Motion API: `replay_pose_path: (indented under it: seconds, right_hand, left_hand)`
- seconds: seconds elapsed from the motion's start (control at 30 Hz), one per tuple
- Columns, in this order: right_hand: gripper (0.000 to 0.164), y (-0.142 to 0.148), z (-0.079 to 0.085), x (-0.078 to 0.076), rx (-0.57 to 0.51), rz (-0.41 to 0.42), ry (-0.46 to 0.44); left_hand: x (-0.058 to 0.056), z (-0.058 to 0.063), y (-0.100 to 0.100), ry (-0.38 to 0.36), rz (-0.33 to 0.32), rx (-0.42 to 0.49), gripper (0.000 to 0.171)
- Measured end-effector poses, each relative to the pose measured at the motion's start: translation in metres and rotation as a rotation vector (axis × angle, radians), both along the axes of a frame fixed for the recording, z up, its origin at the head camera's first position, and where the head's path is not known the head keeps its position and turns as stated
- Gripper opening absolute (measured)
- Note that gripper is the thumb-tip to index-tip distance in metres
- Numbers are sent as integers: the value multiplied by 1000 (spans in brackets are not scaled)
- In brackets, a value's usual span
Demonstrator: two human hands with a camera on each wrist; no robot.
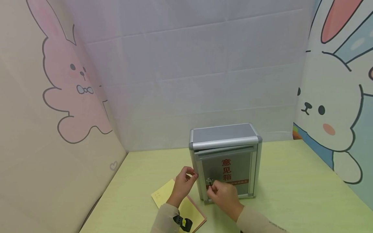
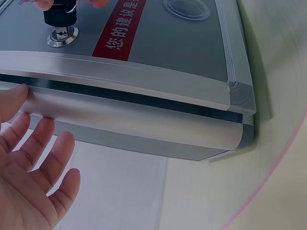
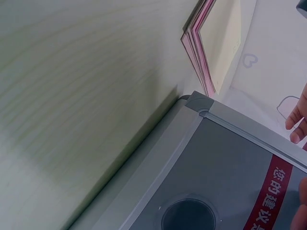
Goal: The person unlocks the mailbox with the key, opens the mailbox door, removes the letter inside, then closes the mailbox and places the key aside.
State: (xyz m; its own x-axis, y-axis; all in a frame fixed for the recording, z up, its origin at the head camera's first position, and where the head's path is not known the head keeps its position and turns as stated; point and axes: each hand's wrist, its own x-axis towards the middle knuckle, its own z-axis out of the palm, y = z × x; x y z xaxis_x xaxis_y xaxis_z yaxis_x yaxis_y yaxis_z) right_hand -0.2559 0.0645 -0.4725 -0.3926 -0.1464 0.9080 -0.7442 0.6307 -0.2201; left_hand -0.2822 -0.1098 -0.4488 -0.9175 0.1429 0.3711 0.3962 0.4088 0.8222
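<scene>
A grey metal suggestion box (image 1: 227, 134) with silver edges and red lettering stands upright on the table. Its front door (image 1: 243, 171) sits slightly ajar, a dark gap showing along the frame. My right hand (image 1: 225, 195) pinches a black-headed key (image 2: 60, 15), which is in the round lock (image 2: 62, 37) on the door. At the box's left side, my left hand (image 1: 183, 185) touches the edge. In the left wrist view its thumb (image 2: 13, 101) rests by the gap and the other fingers are loosely bent. Only the right hand's fingertips show in both wrist views.
A stack of yellow and pink paper pads (image 1: 190, 210) lies on the pale green table (image 1: 291, 181), left of the box and partly under my left forearm. Behind stands a white cloth wall (image 1: 204, 81), with rabbit-printed side panels left and right.
</scene>
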Motion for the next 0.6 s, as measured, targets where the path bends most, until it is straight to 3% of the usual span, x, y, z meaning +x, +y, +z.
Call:
replay_pose_path:
  seconds: [0.6]
  right_hand:
    - [27,-4,1,-5,16,-38,-25]
  left_hand:
    - [0,-1,0,-5,6,-6,13]
